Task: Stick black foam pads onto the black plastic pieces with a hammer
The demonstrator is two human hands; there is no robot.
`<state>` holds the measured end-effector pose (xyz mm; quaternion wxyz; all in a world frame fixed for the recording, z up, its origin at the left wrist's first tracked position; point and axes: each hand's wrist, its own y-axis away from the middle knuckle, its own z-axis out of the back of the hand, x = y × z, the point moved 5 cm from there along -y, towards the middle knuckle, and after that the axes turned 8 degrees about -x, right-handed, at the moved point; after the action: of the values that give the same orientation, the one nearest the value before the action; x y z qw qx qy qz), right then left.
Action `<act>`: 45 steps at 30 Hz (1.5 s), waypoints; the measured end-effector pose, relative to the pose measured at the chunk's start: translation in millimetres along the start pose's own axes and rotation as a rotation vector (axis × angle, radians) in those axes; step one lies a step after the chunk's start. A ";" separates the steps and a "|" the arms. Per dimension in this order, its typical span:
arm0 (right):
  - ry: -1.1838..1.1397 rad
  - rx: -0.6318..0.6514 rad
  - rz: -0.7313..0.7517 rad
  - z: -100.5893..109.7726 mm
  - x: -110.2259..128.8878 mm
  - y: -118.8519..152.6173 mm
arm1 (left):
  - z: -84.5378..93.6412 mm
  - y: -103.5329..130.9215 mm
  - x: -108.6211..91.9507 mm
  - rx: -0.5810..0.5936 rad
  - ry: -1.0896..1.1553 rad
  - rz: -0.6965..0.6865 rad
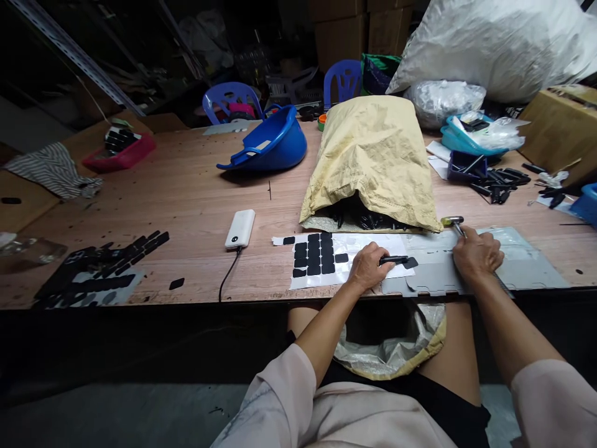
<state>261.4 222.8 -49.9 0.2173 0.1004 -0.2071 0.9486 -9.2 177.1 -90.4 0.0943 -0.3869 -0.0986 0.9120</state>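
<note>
My left hand [368, 266] is closed on a slim black pen-like piece [395, 259], which lies level and points right. Its far end is over a black rounded patch [410, 263] on the grey board [436, 274]. In my right hand [476, 254] is a small hammer [453, 221], gripped by the handle, its head raised beyond my fingers at the far side. Left of my left hand, a white backing sheet [354, 241] carries rows of black rounded patches [314, 253]. A single patch [342, 258] sits apart from the rows.
A yellow sack [373, 155] of black pieces opens towards me. An open sack [436, 348] sits between my legs. Left are a white power bank [240, 229] with a cable and a blue basin [280, 140]. Black pieces [504, 180] lie piled at right, near a teal basin [471, 143].
</note>
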 end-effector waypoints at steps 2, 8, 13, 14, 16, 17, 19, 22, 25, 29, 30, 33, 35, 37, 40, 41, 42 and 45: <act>0.005 -0.053 0.001 -3.9 3.7 6.9 | 1.6 -1.4 -0.8 -0.002 0.001 -0.028; 0.024 -0.086 0.034 -8.5 4.0 10.6 | 8.5 52.7 -27.2 -0.004 0.108 -0.320; 0.030 -0.103 0.048 -12.2 1.5 8.6 | -24.5 143.5 -24.2 0.405 0.032 -0.425; 0.032 -0.105 0.053 -13.2 1.2 8.8 | -31.6 151.4 -14.3 0.463 -0.031 -0.317; 0.035 -0.108 0.063 -14.5 0.7 9.3 | -42.5 156.7 7.6 0.554 -0.156 -0.053; 0.036 -0.111 0.067 -14.8 0.6 9.5 | -46.3 156.0 16.5 0.596 -0.205 0.066; 0.039 -0.116 0.075 -14.9 0.4 9.9 | -50.9 151.9 26.6 0.672 -0.277 0.241; 0.044 -0.122 0.081 -14.6 0.3 9.9 | -49.0 148.0 23.0 0.756 -0.359 0.348; 0.046 -0.122 0.087 -14.6 0.5 9.7 | -34.4 142.1 -0.9 0.771 -0.301 0.241; 0.047 -0.127 0.097 -14.0 0.9 10.3 | 6.2 94.9 -35.0 0.729 0.189 0.059; 0.047 -0.128 0.101 -13.7 1.0 10.5 | 20.8 70.0 -32.3 0.622 0.225 0.096; 0.048 -0.124 0.105 -13.3 1.5 10.9 | 73.4 -13.5 1.0 0.012 -0.100 0.320; 0.050 -0.113 0.103 -13.6 1.6 10.7 | 95.7 -53.6 19.6 -0.260 -0.346 0.394; 0.052 -0.100 0.102 -14.2 1.9 10.4 | 98.2 -78.1 35.4 -0.285 -0.482 0.460; 0.062 -0.079 0.099 -15.1 2.3 9.9 | 90.7 -89.5 48.4 -0.212 -0.571 0.512; 0.066 -0.073 0.096 -15.2 2.5 9.9 | 89.3 -88.8 49.8 -0.199 -0.585 0.520; 0.069 -0.068 0.094 -15.0 2.8 9.9 | 89.0 -86.9 50.3 -0.189 -0.592 0.529; 0.067 -0.068 0.091 -13.6 4.4 10.4 | 93.1 -76.3 49.6 -0.157 -0.577 0.572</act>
<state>251.4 221.8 -64.4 0.1838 0.0515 -0.2364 0.9527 -103.1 252.9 -41.7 -0.2244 -0.1331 -0.0788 0.9621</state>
